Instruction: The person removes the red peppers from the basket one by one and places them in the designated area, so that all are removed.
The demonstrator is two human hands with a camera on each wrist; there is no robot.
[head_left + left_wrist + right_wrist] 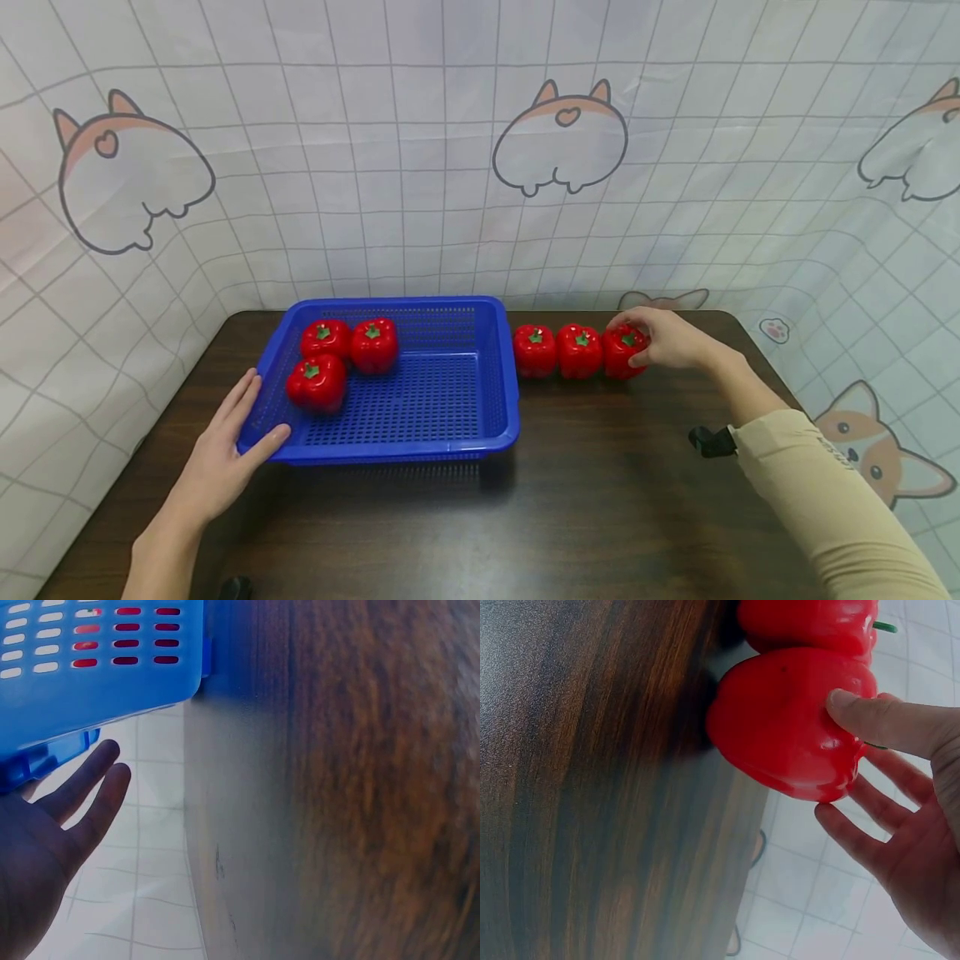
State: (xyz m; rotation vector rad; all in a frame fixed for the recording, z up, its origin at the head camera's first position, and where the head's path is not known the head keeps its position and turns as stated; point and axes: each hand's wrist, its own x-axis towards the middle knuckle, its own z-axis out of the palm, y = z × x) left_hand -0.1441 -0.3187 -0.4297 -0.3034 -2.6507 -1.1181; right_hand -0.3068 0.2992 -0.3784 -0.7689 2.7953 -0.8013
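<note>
My right hand (669,337) holds a red bell pepper (780,724) at the right end of a row of three on the table. In the right wrist view the thumb presses its near side, and the other fingers reach around the green-stemmed top. Two more bell peppers, a middle one (580,352) and a left one (535,351), stand close beside it. On the left, my left hand (221,458) rests against the corner of a blue plastic basket (504,375), fingers extended along its side and thumb at the front rim. Three red bell peppers (318,383) sit in the basket's left part.
The basket stands on a dark wood-grain table (600,492), near its back edge. A white grid-patterned cloth (360,167) with cartoon animals hangs behind and at the sides. A small black object (712,442) shows at the right sleeve cuff.
</note>
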